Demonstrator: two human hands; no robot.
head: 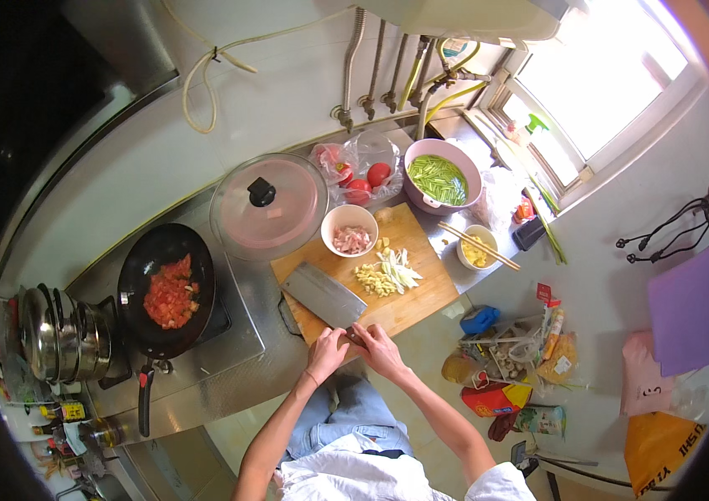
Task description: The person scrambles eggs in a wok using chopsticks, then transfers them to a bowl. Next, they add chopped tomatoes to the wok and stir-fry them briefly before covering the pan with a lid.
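Note:
A cleaver [324, 295] lies flat across the left part of a wooden cutting board [420, 247]. My right hand [381, 351] has its fingers on the cleaver's dark handle at the board's front edge. Close beside it, my left hand [327, 348] is curled near the heel of the blade; what its fingertips hold is hidden. To the right of the blade lie small chopped yellowish pieces [374, 280] and shredded white-green scallion [402, 270]. A white bowl of cut raw meat [352, 240] stands at the board's back edge.
At left, a black wok [135, 275] holds chopped tomato [171, 294]. A glass lid [229, 206] and bagged tomatoes [359, 191] lie behind the board. A pot [414, 188] contains cut green stalks [437, 180] in liquid. Chopsticks [478, 245] rest across a small bowl [471, 263]. Stacked steamers [66, 332] stand far left.

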